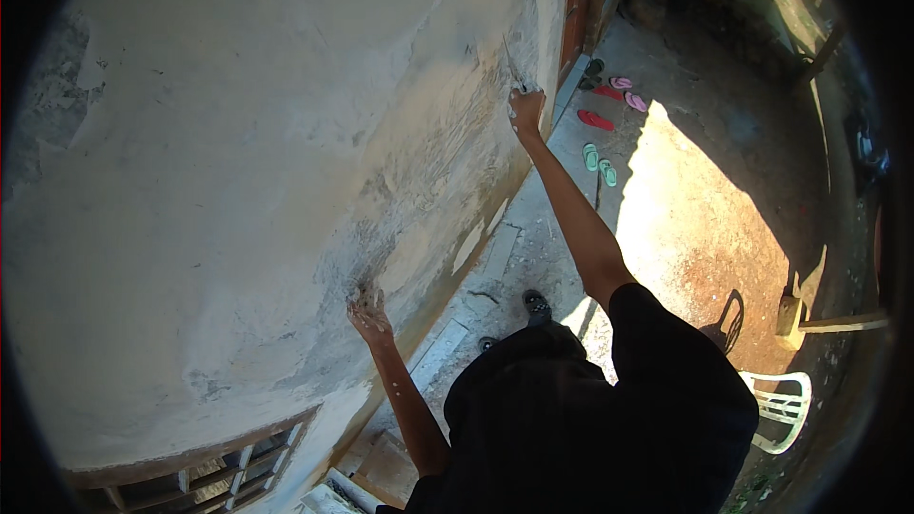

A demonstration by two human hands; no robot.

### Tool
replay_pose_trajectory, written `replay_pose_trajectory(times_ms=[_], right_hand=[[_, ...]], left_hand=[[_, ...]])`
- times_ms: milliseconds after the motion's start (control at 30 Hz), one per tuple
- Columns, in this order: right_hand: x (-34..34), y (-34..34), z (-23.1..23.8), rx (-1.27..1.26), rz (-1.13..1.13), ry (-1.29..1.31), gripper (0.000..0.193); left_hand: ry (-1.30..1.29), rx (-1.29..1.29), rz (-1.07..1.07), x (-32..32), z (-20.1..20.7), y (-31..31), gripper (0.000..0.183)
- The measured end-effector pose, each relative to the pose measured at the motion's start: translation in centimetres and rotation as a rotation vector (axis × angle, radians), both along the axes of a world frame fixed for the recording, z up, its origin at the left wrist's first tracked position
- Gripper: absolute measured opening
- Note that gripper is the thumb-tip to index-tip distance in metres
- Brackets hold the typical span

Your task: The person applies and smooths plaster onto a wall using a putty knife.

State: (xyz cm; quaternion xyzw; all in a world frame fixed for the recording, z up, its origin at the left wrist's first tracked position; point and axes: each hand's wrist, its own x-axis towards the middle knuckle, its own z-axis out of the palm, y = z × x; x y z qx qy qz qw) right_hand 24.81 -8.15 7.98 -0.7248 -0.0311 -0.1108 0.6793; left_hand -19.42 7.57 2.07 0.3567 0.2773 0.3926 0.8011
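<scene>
In front of me a plastered wall [276, 143] rises, pale grey with tan, rough, streaked patches. High on its right side, my right hand [526, 114] is closed around a thin scraper [512, 62], its narrow blade up against the wall. White smears mark that hand. Lower and to the left, my left hand [369, 312] is raised close to a rough grey patch, its fingers curled and coated with whitish paste. Whatever may lie in those fingers blends into the wall and cannot be made out. Pale specks dot the left forearm.
A barred window [209, 481] is set in the wall at lower left. Beyond the wall's right edge stands a brown door frame [576, 9]. Red sandals [595, 120], green sandals [607, 169] and other footwear lie on the concrete. A white plastic chair [785, 409] stands at lower right.
</scene>
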Motion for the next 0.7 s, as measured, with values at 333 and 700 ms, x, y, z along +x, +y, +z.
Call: replay_pose_trajectory(times_ms=[333, 700], right_hand=[[-18.5, 7.2, -2.8, 0.286, 0.371, 0.142, 0.021], [-16.6, 2.7, -7.2, 0.383, 0.540, 0.383, 0.028]], left_hand=[[-0.038, -0.013, 0.031, -0.9, -0.8, 0.3, 0.039], [-0.071, -0.039, 0.011, -0.2, -0.4, -0.1, 0.040]])
